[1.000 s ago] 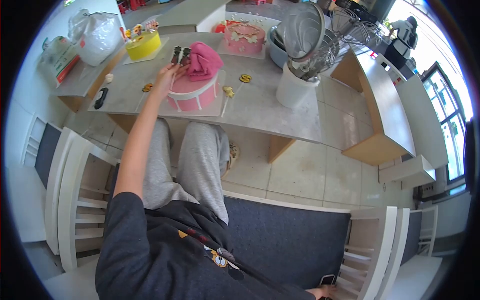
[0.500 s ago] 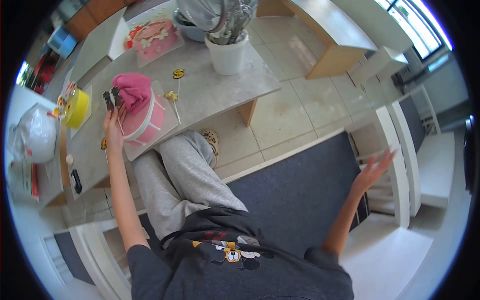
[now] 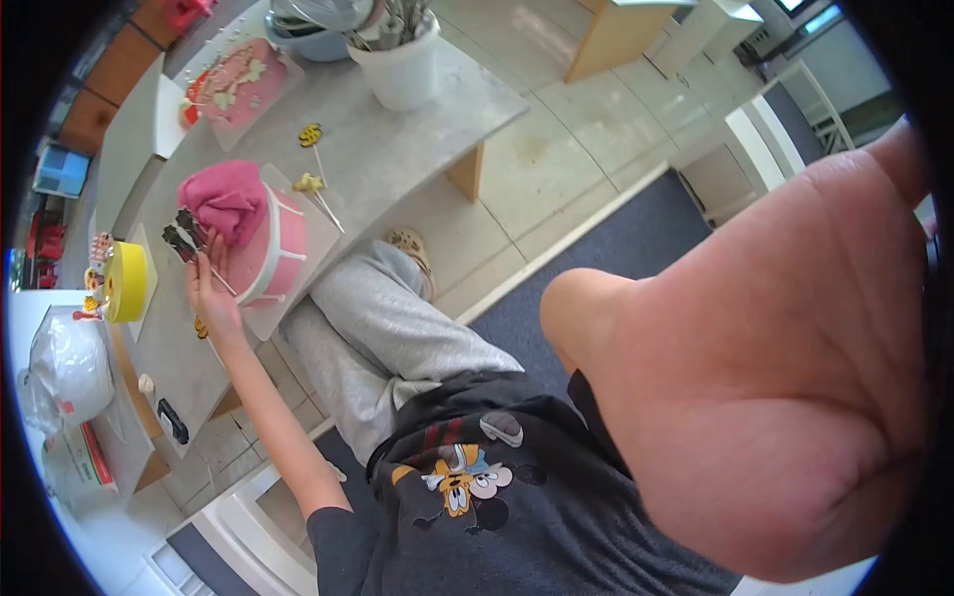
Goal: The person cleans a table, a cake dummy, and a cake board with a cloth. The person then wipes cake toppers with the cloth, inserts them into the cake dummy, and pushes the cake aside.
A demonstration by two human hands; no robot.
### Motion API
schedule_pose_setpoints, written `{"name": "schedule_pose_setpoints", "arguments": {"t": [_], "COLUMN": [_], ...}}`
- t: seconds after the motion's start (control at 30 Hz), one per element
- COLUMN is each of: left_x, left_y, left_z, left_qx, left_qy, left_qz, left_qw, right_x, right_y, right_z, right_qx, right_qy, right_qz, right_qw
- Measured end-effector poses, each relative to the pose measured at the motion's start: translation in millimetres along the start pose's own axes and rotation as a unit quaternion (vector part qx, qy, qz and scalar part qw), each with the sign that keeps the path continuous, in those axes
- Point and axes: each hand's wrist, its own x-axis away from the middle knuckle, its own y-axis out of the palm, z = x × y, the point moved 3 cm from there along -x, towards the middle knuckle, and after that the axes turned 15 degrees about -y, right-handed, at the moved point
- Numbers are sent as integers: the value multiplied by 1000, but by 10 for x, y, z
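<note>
My left hand (image 3: 214, 303) is closed around the thin sticks of dark toppers (image 3: 184, 236), beside a pink cake (image 3: 281, 260) with white trim. A bunched pink cloth (image 3: 227, 199) rests against the cake's top. Close to the camera, my right hand (image 3: 760, 372) fills the right side, palm and thumb base showing; its other fingers are cut off or hidden. Right of the cake lie a gold star topper (image 3: 309, 183) and a dollar-sign topper (image 3: 310, 135). Another gold topper (image 3: 201, 328) lies partly behind my left hand.
On the grey table (image 3: 452, 94) are a white bucket of utensils (image 3: 399, 74), a second pink cake (image 3: 238, 87), a yellow cake (image 3: 125, 283) and a black-handled tool (image 3: 172, 421). A wrapped white bag (image 3: 75, 368) stands at left. Dark bench seat (image 3: 616, 248) lies beyond my legs.
My right hand has risen from the bench at lower right to close in front of the camera. The view has turned and shifted. My left hand still holds the toppers by the cake.
</note>
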Motion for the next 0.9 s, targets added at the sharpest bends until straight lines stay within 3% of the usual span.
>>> {"name": "schedule_pose_setpoints", "arguments": {"t": [0.9], "left_x": [17], "left_y": [29], "left_z": [-16], "left_qx": [-14], "left_qy": [4], "left_qz": [-27], "left_qw": [1000], "right_x": [-112], "right_y": [-310], "right_z": [-213], "right_qx": [81], "right_qy": [-40], "right_qz": [-120], "right_qw": [989]}}
